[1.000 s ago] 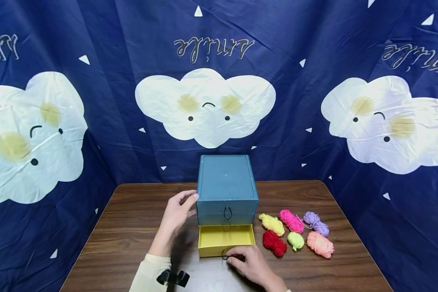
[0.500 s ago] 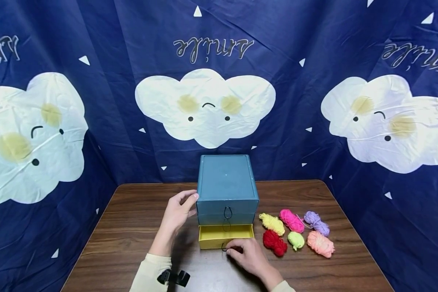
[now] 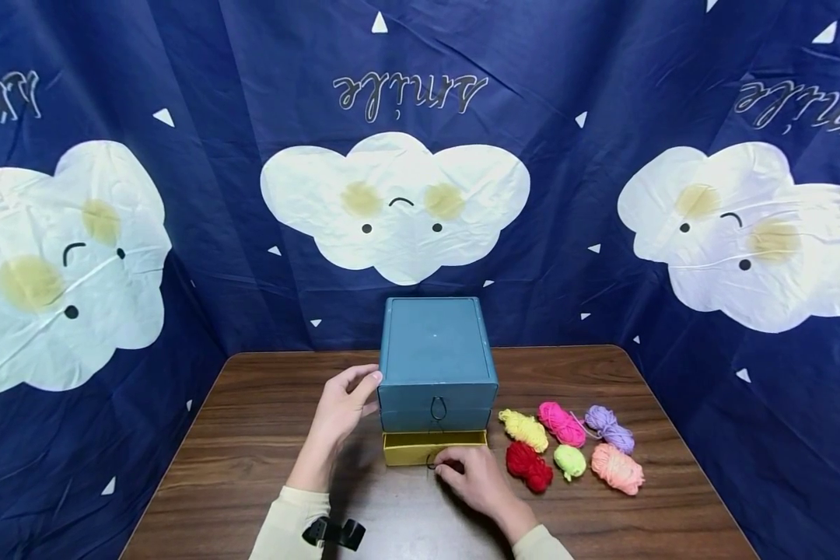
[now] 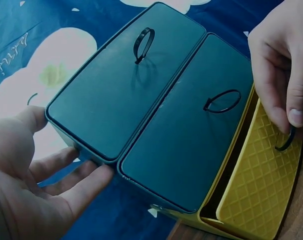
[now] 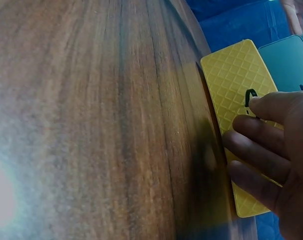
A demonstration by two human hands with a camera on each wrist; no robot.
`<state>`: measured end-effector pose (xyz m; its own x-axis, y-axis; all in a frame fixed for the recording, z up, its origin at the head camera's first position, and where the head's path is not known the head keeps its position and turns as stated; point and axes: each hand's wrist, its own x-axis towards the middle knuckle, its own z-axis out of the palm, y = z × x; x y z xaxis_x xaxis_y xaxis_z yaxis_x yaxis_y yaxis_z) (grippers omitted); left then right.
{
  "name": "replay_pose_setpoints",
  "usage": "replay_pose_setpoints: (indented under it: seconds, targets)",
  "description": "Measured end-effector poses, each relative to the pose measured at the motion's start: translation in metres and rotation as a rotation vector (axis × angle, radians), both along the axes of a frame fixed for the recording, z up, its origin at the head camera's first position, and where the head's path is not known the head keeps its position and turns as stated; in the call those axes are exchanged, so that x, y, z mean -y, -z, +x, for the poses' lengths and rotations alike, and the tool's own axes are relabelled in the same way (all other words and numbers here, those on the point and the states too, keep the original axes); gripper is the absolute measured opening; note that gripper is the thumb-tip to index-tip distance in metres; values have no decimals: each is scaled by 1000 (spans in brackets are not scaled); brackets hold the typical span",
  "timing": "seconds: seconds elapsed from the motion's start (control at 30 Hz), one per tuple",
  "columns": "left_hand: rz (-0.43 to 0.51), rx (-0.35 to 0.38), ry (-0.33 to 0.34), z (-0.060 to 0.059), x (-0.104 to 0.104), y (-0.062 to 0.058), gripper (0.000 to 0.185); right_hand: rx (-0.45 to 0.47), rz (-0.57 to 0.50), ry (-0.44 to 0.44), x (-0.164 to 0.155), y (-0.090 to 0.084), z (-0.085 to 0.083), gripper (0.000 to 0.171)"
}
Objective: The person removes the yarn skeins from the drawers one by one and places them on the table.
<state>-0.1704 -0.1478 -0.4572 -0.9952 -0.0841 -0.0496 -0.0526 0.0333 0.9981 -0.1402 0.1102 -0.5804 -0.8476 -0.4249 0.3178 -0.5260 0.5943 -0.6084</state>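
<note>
A blue box of drawers (image 3: 434, 350) stands mid-table. Its bottom yellow drawer (image 3: 409, 449) sticks out only a little. My left hand (image 3: 339, 412) lies with straight fingers against the box's left side; the left wrist view shows those fingers (image 4: 66, 185) under the box's edge (image 4: 141, 100). My right hand (image 3: 472, 474) is at the drawer's front (image 5: 236, 85), fingertips on it, pinching its black loop handle (image 4: 285, 142). The two blue drawers above are closed, each with a black loop.
Several small yarn skeins lie right of the box: yellow (image 3: 523, 428), pink (image 3: 561, 423), purple (image 3: 607, 426), red (image 3: 528, 465), green (image 3: 569, 460), peach (image 3: 616, 467). The wooden table (image 3: 252, 435) is ringed by a blue cloud-print curtain (image 3: 182, 194).
My right hand has moved toward the box and the yellow drawer has slid most of the way in. The left hand has stayed on the box's side.
</note>
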Motion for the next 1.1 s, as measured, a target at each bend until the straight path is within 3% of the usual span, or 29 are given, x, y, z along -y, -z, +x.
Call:
replay_pose_setpoints:
  seconds: [0.6, 0.93, 1.1]
  targets:
    - [4, -6, -1, -1, -1, 0, 39, -56, 66, 11, 1, -3, -20, 7]
    - [9, -11, 2, 1, -3, 0, 39, -44, 47, 38, 0, 1, -20, 7]
    - [-31, -16, -3, 6, -3, -3, 43, -29, 41, 7, -1, -2, -17, 12]
